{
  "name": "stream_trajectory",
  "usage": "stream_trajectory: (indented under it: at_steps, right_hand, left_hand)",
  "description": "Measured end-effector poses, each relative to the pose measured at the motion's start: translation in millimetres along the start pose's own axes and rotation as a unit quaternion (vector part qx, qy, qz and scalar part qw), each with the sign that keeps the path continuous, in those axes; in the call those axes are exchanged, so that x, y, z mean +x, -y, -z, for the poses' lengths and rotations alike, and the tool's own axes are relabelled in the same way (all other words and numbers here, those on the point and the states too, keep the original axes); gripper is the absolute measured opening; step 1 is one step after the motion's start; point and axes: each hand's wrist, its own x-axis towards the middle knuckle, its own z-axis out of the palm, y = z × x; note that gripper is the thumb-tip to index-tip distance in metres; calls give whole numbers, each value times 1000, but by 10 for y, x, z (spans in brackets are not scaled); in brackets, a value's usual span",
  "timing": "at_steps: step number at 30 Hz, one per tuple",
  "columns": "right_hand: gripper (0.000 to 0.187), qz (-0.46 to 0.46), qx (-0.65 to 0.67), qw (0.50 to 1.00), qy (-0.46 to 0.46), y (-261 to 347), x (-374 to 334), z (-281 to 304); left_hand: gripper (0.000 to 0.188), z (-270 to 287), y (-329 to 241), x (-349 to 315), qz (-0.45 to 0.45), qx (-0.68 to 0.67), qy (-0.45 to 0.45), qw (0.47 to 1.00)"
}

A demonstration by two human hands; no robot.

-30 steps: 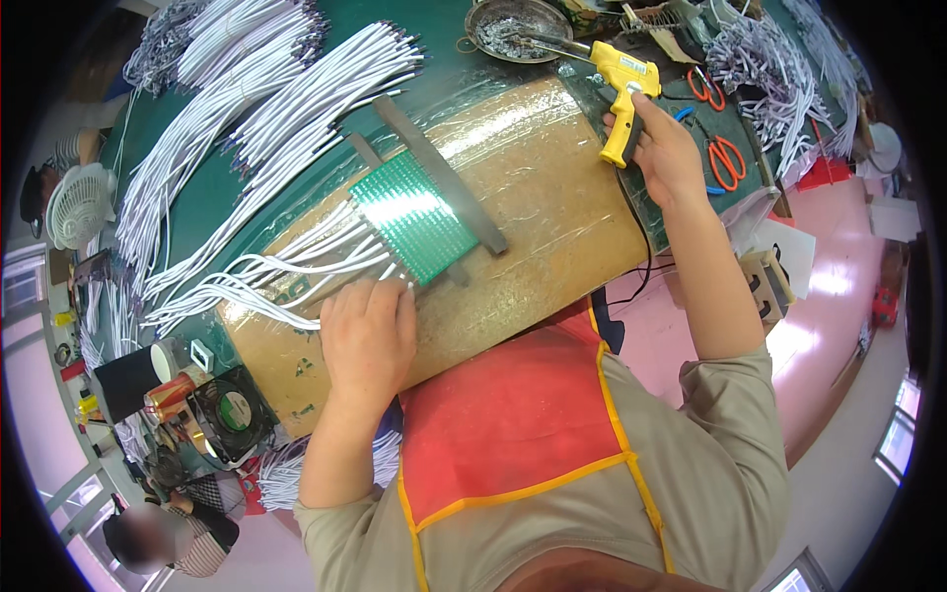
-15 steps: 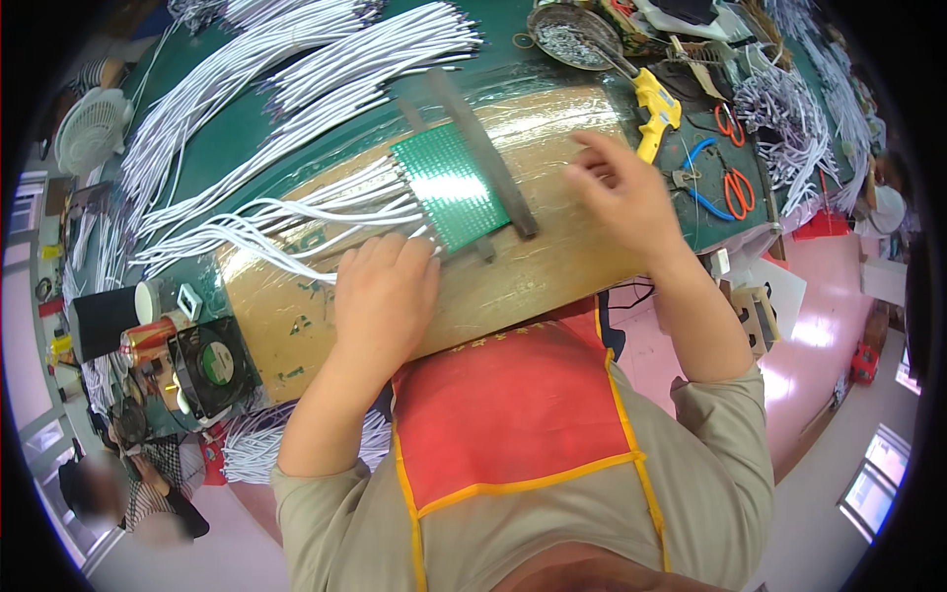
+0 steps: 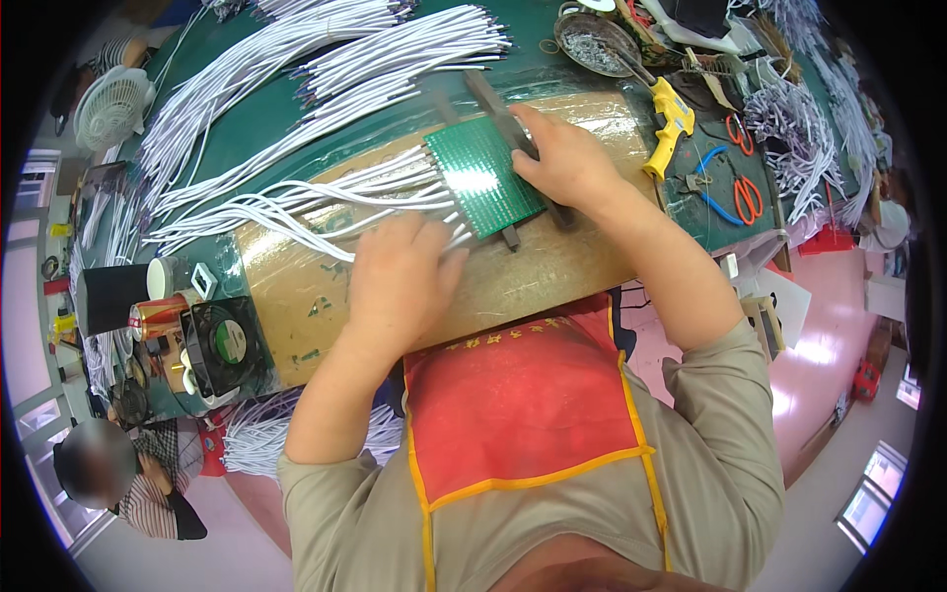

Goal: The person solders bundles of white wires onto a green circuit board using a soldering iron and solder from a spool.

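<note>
A green perforated circuit board [image 3: 483, 178] lies on the brown board in front of me. White wires [image 3: 385, 187] run from its left edge out to the left. Along its right side leans a dark flat metal bar [image 3: 493, 104]. My right hand [image 3: 567, 158] grips this bar, with the thumb on the board side and the fingers over the bar's far side. Near the lower wire ends is my left hand [image 3: 400, 281], slightly blurred, its thumb apart from loosely bent fingers. Nothing shows in it.
Bundles of white wires [image 3: 404, 54] cover the green table's far side. At right are a yellow glue gun [image 3: 673, 123], blue-handled pliers [image 3: 712, 183], red-handled scissors [image 3: 747, 197] and a metal pan [image 3: 597, 44]. A black fan [image 3: 222, 340] and a can [image 3: 158, 318] stand at left.
My right hand has moved left and taken hold of the metal bar. My left hand has drawn slightly away from the wire ends, its thumb spreading. The whole view has shifted a little.
</note>
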Motion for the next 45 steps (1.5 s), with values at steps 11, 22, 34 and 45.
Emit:
stream_trajectory:
  at_steps: [11, 22, 34, 45]
  right_hand:
    - [47, -49, -74, 996, 18, -309, -351, 398]
    - [42, -180, 277, 916, 228, -24, -87, 424]
    - [36, -115, 507, 852, 53, 163, 184, 697]
    - [41, -148, 397, 900, 100, -200, -244, 334]
  left_hand:
    - [40, 115, 835, 653, 154, -80, 156, 972]
    - [39, 150, 890, 715, 182, -131, 234, 946]
    - [18, 156, 588, 210, -212, 132, -209, 945]
    - [36, -239, 470, -127, -37, -15, -85, 996]
